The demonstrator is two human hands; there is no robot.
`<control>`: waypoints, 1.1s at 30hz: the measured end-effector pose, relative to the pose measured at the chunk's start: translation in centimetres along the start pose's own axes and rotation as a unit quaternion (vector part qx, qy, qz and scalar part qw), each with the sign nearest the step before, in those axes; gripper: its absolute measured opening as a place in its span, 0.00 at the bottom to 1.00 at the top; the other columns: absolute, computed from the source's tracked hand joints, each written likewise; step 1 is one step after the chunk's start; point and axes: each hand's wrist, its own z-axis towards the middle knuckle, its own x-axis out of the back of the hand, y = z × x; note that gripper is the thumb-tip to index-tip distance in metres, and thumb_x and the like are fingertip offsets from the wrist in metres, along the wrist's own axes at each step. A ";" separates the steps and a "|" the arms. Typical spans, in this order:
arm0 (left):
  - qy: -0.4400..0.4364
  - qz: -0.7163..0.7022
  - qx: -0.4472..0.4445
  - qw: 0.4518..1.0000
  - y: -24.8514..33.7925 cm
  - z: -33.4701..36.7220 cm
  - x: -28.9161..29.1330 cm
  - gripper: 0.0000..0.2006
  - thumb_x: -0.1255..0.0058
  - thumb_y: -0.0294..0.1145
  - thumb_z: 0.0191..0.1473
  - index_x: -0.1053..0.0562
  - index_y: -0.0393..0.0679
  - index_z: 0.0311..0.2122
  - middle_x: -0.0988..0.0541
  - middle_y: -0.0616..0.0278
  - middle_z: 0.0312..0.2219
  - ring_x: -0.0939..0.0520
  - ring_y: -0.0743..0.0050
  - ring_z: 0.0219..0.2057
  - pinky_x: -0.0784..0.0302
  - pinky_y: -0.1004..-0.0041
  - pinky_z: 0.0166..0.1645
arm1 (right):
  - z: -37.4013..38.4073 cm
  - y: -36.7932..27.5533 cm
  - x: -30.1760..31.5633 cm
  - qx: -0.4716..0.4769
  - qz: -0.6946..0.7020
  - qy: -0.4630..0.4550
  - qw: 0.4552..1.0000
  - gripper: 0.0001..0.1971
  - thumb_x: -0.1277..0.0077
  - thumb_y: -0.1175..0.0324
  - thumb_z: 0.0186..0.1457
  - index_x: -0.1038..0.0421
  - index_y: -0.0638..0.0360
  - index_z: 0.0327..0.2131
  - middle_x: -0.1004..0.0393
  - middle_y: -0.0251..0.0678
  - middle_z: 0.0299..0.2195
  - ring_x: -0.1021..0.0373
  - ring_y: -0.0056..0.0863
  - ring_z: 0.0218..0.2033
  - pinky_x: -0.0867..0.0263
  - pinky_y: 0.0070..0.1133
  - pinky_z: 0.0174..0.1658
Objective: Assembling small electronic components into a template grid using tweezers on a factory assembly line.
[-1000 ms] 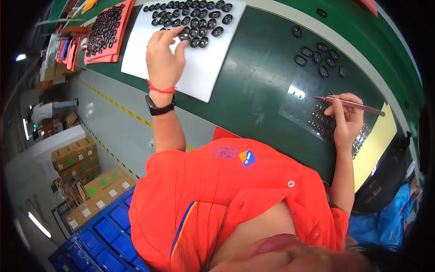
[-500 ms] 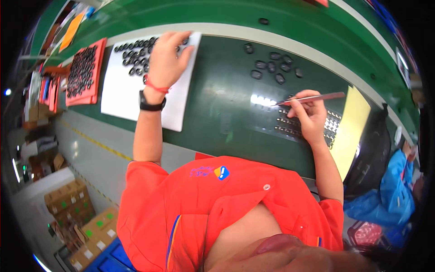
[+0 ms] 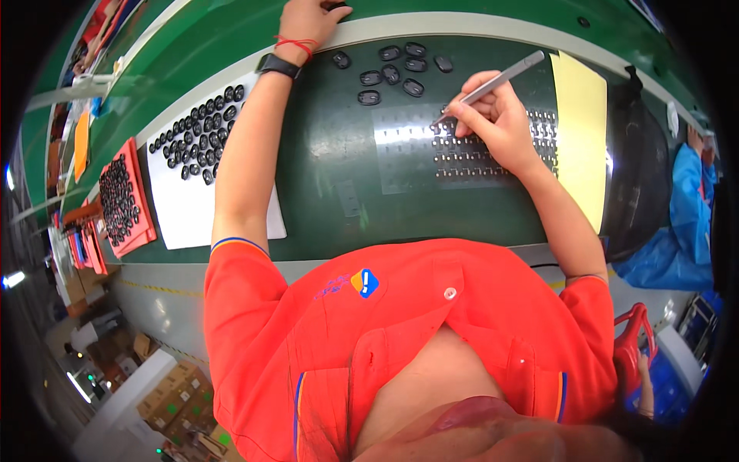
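Note:
My left hand (image 3: 309, 25) reaches to the far edge, with thumb and fingers closed about a small black oval piece (image 3: 337, 7) on the green surface there; part of the hand is cut off by the picture's top. A pair of metal tweezers (image 3: 500, 79) is gripped in my right hand (image 3: 496, 119). Its tip meets the left end of the rows of small metal parts (image 3: 469, 162), which lie on a clear sheet (image 3: 394, 171). Between my hands, several black oval pieces (image 3: 391, 74) lie loose on the dark green mat (image 3: 323, 154).
Under my left forearm, a white board (image 3: 188, 219) carries rows of black rings or oval pieces (image 3: 202, 135). Further left, a red tray (image 3: 145, 223) is covered with similar pieces. A yellow sheet (image 3: 581, 138) lies right of the metal parts, beside a black bag (image 3: 639, 169).
My left hand has moved from above the white board to the black piece at the far edge. The tweezers in my right hand have tilted, tip down at the metal parts. The whole view has shifted.

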 end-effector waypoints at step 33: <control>-0.188 -0.138 -0.246 0.941 11.6 -13.9 2.3 0.14 0.43 0.30 0.41 0.25 0.46 0.37 0.28 0.63 0.39 0.29 0.63 0.35 0.33 0.68 0.41 | 0.0 0.3 1.4 -0.035 0.036 0.008 0.999 0.09 0.51 0.76 0.53 0.39 0.61 0.37 0.28 0.37 0.28 0.31 0.17 0.26 0.34 0.13 0.30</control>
